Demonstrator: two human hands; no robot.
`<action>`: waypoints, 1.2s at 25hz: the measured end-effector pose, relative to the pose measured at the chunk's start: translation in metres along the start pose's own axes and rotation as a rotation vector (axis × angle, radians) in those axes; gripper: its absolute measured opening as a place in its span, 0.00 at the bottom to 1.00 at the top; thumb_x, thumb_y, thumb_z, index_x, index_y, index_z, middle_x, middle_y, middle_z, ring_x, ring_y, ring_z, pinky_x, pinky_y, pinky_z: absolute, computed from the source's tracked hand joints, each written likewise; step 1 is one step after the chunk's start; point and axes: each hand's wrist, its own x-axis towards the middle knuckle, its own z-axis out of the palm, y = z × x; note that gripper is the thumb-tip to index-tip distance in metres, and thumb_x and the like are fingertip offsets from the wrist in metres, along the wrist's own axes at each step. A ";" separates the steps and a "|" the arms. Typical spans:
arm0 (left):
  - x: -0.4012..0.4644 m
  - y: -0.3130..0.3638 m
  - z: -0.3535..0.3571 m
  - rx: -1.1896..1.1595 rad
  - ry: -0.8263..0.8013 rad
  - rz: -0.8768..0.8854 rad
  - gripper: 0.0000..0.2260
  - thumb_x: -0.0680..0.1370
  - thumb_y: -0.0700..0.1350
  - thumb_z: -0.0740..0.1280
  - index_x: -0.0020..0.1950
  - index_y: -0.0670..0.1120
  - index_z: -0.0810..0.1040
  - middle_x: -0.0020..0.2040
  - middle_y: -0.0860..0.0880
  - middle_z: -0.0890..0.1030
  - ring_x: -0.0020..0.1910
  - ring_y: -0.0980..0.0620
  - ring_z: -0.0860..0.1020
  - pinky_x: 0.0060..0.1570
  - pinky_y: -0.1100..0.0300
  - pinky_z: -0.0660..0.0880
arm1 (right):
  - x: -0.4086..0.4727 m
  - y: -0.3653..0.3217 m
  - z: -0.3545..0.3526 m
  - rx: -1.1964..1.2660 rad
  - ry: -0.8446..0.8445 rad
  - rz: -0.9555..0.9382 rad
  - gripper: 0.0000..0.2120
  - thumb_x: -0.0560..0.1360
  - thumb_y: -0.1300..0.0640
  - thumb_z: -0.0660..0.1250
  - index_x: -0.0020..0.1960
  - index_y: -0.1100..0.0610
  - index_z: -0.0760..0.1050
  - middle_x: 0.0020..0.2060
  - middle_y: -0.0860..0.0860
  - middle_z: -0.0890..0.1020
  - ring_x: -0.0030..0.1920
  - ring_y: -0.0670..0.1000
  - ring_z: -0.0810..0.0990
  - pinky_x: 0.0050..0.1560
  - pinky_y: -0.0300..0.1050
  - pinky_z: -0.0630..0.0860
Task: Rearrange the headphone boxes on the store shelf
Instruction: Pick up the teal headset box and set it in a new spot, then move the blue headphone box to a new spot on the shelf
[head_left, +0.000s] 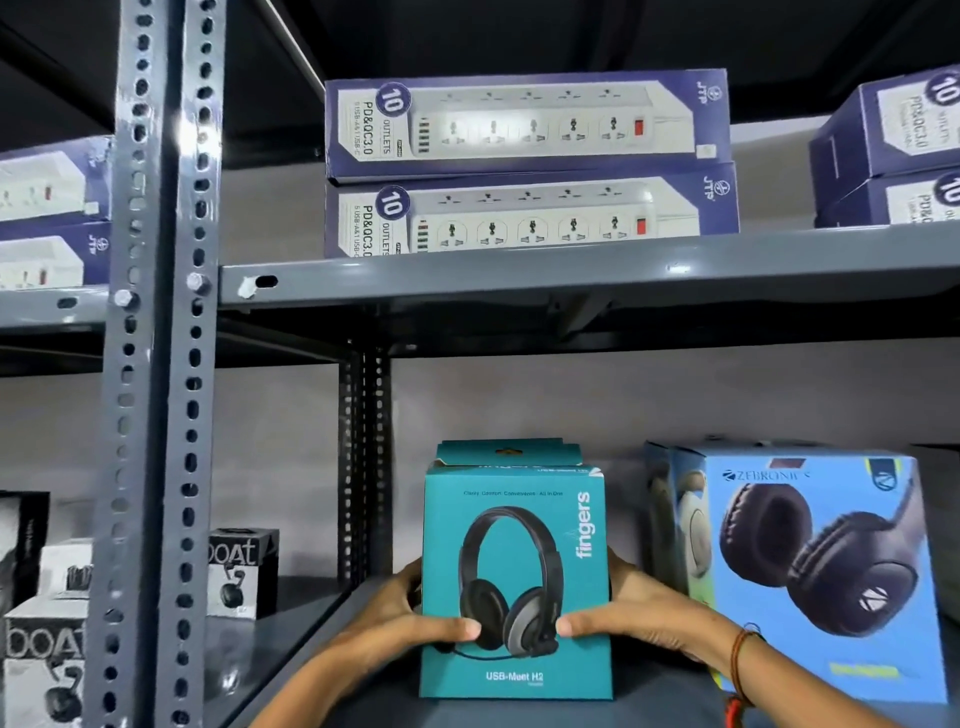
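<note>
- Tall teal cardboard headphone box stands upright on grey metal shelf, front face outward; a second teal box sits directly behind it.
- Left hand and right hand clasp the front box by its sides, thumbs across the front.
- Large light-blue headphone box stands just to its right, apart.
- Judgement: rearranging partway; front box not yet let go, final spot unclear.
</note>
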 end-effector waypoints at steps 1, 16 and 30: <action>0.000 0.000 0.001 0.012 0.017 0.009 0.31 0.65 0.46 0.83 0.66 0.54 0.77 0.57 0.54 0.87 0.57 0.55 0.84 0.58 0.58 0.80 | 0.000 0.000 0.001 -0.019 0.014 -0.010 0.45 0.62 0.51 0.83 0.72 0.40 0.63 0.62 0.40 0.82 0.62 0.42 0.80 0.63 0.45 0.78; -0.025 0.002 -0.003 0.058 0.056 -0.005 0.29 0.61 0.50 0.83 0.59 0.54 0.77 0.47 0.59 0.88 0.46 0.61 0.86 0.40 0.70 0.79 | -0.027 -0.017 0.031 -0.229 0.140 -0.088 0.45 0.61 0.36 0.79 0.71 0.36 0.59 0.62 0.34 0.79 0.60 0.37 0.79 0.63 0.47 0.78; -0.018 0.133 0.210 0.156 0.273 0.699 0.49 0.67 0.57 0.79 0.81 0.54 0.55 0.74 0.75 0.55 0.74 0.76 0.56 0.71 0.77 0.55 | -0.172 -0.001 -0.153 -0.122 1.005 -0.341 0.63 0.53 0.25 0.73 0.79 0.42 0.49 0.80 0.42 0.56 0.77 0.38 0.56 0.78 0.49 0.55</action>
